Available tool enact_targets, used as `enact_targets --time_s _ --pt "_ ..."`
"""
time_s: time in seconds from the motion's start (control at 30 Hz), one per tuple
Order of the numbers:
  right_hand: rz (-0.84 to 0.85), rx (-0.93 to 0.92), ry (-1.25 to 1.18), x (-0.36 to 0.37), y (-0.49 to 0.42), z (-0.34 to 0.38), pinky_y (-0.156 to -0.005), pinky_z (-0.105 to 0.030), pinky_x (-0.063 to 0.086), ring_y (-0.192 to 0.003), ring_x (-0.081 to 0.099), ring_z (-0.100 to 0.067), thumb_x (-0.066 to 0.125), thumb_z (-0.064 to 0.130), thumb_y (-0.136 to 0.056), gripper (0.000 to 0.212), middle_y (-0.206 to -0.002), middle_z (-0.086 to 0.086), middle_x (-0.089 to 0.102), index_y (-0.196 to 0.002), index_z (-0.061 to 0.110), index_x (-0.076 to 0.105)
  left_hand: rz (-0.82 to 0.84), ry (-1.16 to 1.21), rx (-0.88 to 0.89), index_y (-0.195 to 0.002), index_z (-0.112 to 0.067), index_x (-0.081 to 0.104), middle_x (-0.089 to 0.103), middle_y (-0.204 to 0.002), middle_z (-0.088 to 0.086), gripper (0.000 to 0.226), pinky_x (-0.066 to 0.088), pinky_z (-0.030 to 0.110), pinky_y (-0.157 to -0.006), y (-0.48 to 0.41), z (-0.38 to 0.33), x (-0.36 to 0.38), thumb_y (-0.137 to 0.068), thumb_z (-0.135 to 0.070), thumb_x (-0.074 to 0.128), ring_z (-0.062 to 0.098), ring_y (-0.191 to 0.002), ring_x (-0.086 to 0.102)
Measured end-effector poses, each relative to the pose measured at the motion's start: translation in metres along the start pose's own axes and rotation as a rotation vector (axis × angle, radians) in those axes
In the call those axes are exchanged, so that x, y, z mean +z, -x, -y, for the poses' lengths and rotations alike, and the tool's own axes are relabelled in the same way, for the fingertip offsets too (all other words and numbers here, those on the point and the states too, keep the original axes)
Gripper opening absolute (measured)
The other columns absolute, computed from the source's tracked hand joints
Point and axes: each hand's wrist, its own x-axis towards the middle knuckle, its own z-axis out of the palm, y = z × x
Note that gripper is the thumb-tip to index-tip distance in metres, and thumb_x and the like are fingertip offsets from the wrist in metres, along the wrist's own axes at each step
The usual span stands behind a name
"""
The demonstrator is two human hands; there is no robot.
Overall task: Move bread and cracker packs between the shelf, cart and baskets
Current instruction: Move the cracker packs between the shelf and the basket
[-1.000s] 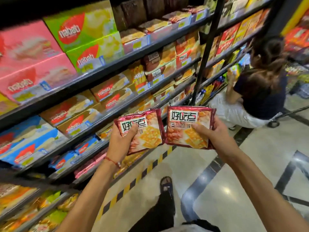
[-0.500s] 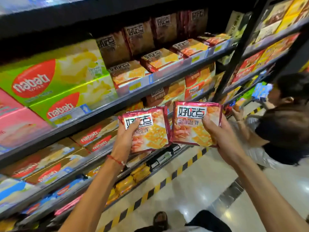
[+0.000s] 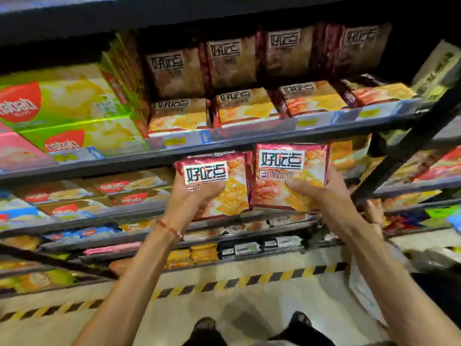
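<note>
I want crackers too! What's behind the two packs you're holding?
Behind the left pack and right pack runs a shelf edge with more boxes below. What sits directly behind them is covered.

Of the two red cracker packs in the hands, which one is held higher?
The pack in the right hand, the right pack: its top edge sits above that of the left pack, held by the left hand.

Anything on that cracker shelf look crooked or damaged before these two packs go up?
Nothing looks damaged or spilled. The flat cracker packs lie in a tidy row, with upright packs behind. The left hand and right hand each hold one intact red pack.
</note>
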Motion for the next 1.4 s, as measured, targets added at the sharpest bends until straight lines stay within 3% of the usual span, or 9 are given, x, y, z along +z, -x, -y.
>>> enact_targets --time_s 0.23,0.37,0.47,0.63,0.9,1.03,1.13,1.27,1.4 --pt "0.106 -0.033 -0.018 -0.035 -0.031 0.034 -0.088 -0.044 0.062 -0.101 0.077 -0.025 0.087 0.022 -0.070 0.055 -0.111 -0.002 0.080 -0.121 0.025 0.067 -0.166 -0.016 0.082 -0.131 -0.006 0.058 0.076 -0.110 0.004 0.074 0.057 0.020 -0.072 0.023 -0.018 0.036 -0.066 -0.031 0.085 0.014 -0.094 0.074" --pt "0.142 -0.107 -0.009 -0.039 -0.040 0.056 -0.084 -0.038 0.064 -0.100 0.077 -0.025 0.084 0.017 -0.076 0.052 -0.111 -0.003 0.079 -0.124 0.017 0.065 -0.217 -0.051 0.150 -0.126 -0.003 0.061 0.077 -0.101 0.002 0.065 0.051 0.016 -0.060 0.022 -0.034 0.045 -0.071 -0.029 0.085 0.004 -0.075 0.070" --pt "0.138 -0.127 -0.015 -0.035 -0.051 0.068 -0.089 -0.044 0.063 -0.104 0.077 -0.026 0.085 0.016 -0.077 0.056 -0.115 -0.005 0.078 -0.129 0.014 0.064 -0.216 -0.064 0.203 -0.123 -0.001 0.061 0.073 -0.087 -0.005 0.051 0.050 0.016 -0.057 0.015 -0.044 0.041 -0.080 -0.016 0.084 0.001 -0.065 0.065" --pt "0.108 -0.169 -0.014 -0.025 -0.063 0.083 -0.094 -0.047 0.060 -0.106 0.076 -0.024 0.085 0.014 -0.083 0.057 -0.119 -0.002 0.077 -0.134 0.018 0.060 -0.192 -0.054 0.273 -0.117 -0.003 0.063 0.075 -0.085 -0.009 0.041 0.052 0.016 -0.062 -0.002 -0.060 0.036 -0.081 -0.007 0.082 0.002 -0.070 0.068" --pt "0.032 -0.234 -0.006 -0.029 -0.077 0.095 -0.095 -0.043 0.060 -0.107 0.076 -0.021 0.085 0.021 -0.082 0.056 -0.118 0.000 0.078 -0.133 0.018 0.062 -0.112 -0.042 0.335 -0.111 -0.006 0.069 0.077 -0.090 -0.003 0.036 0.055 0.023 -0.065 -0.029 -0.078 0.048 -0.081 -0.016 0.084 0.011 -0.077 0.071" --pt "0.018 -0.239 0.007 -0.045 -0.085 0.100 -0.093 -0.044 0.060 -0.104 0.077 -0.020 0.085 0.027 -0.078 0.060 -0.116 0.002 0.078 -0.132 0.021 0.060 0.066 -0.067 0.314 -0.117 -0.003 0.060 0.075 -0.090 0.005 0.059 0.056 0.025 -0.061 -0.042 -0.084 0.061 -0.070 -0.019 0.092 0.018 -0.073 0.068" --pt "-0.010 -0.260 0.033 -0.066 -0.090 0.103 -0.090 -0.042 0.061 -0.105 0.076 -0.019 0.085 0.030 -0.078 0.060 -0.118 0.002 0.077 -0.132 0.023 0.060 0.115 -0.067 0.284 -0.135 -0.008 0.044 0.075 -0.112 0.005 0.087 0.061 0.033 -0.083 -0.052 -0.086 0.078 -0.062 -0.022 0.091 0.020 -0.097 0.072" --pt "-0.093 -0.284 -0.051 -0.099 -0.095 0.110 -0.083 -0.029 0.061 -0.104 0.076 -0.017 0.083 0.027 -0.077 0.054 -0.113 0.005 0.079 -0.126 0.023 0.062 0.068 -0.046 0.346 -0.121 -0.011 0.066 0.077 -0.111 0.005 0.051 0.058 0.034 -0.087 -0.066 -0.093 0.114 -0.074 -0.015 0.085 0.022 -0.103 0.073" --pt "-0.165 -0.327 -0.069 -0.128 -0.102 0.119 -0.086 -0.030 0.061 -0.109 0.075 -0.017 0.082 0.023 -0.084 0.059 -0.120 0.001 0.077 -0.137 0.015 0.058 0.000 0.007 0.354 -0.114 -0.013 0.070 0.078 -0.107 0.004 0.036 0.059 0.035 -0.087 -0.081 -0.102 0.148 -0.081 -0.011 0.084 0.021 -0.100 0.074"
